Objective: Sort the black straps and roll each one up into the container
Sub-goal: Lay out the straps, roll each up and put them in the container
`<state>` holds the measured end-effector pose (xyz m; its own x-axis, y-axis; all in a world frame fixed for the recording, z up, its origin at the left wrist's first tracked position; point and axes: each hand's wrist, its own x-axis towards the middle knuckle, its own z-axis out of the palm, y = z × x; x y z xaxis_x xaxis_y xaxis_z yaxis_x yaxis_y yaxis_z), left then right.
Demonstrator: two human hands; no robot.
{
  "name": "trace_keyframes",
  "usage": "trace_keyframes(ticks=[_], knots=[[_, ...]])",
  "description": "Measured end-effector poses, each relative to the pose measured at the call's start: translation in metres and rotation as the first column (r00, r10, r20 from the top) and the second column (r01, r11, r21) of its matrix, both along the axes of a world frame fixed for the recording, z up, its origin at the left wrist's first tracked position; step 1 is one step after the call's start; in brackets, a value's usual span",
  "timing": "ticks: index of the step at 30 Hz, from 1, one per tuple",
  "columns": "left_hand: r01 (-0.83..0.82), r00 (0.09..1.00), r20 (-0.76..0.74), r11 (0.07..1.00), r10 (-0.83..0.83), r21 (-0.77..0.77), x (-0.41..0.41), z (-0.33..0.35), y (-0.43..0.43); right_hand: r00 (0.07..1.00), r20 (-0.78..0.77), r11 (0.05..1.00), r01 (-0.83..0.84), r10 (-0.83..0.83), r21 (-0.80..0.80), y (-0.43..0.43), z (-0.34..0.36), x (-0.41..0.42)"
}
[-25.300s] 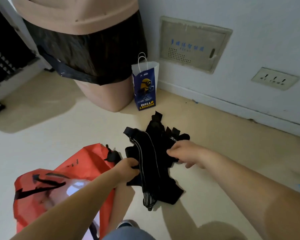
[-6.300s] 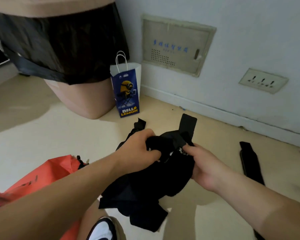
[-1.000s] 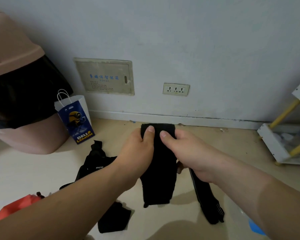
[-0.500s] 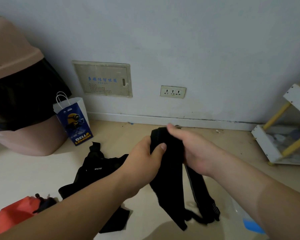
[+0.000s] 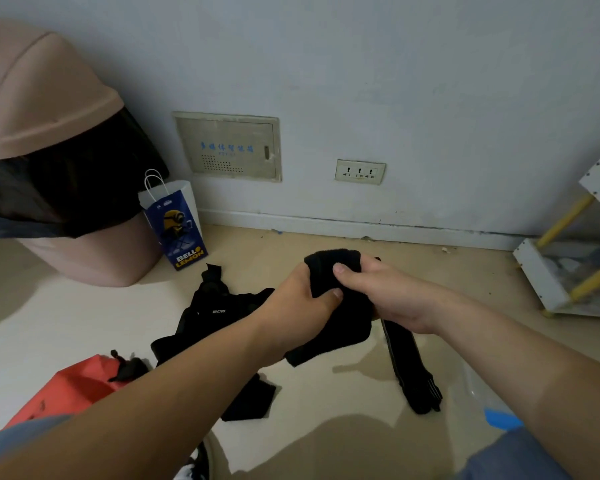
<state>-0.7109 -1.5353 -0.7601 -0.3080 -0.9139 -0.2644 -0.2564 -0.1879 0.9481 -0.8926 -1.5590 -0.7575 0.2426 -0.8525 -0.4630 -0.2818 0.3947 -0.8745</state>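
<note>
Both hands hold one black strap [image 5: 340, 317] above the floor, partly rolled at its top end. My left hand [image 5: 302, 299] grips the roll from the left with the thumb across it. My right hand [image 5: 381, 292] grips it from the right, thumb on top. The strap's loose end hangs below the hands. A pile of black straps [image 5: 219, 310] lies on the floor to the left. A single long strap [image 5: 409, 368] lies flat to the right. A red bag [image 5: 73, 386] sits at the lower left.
A pink bin with a black liner [image 5: 49, 161] stands at the left by the wall. A blue paper bag [image 5: 175, 223] leans beside it. A white and yellow rack [image 5: 568, 258] is at the right. A clear plastic container with a blue edge [image 5: 492, 407] lies at the lower right.
The strap hung long from both hands a second ago. Now its top is rolled into a bundle between the hands and the hanging end is shorter.
</note>
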Motion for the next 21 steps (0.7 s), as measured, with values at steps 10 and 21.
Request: trace_keyframes(ticks=[10, 21], knots=[[-0.064, 0.986, -0.152, 0.998, 0.064, 0.004, -0.016, 0.015, -0.001, 0.966, 0.121, 0.95, 0.248, -0.228, -0.189, -0.008, 0.005, 0.006], [0.198, 0.967, 0.139, 0.973, -0.214, 0.122, -0.024, -0.014, -0.007, 0.708, 0.107, 0.709, 0.704, -0.698, -0.042, -0.032, -0.007, -0.032]])
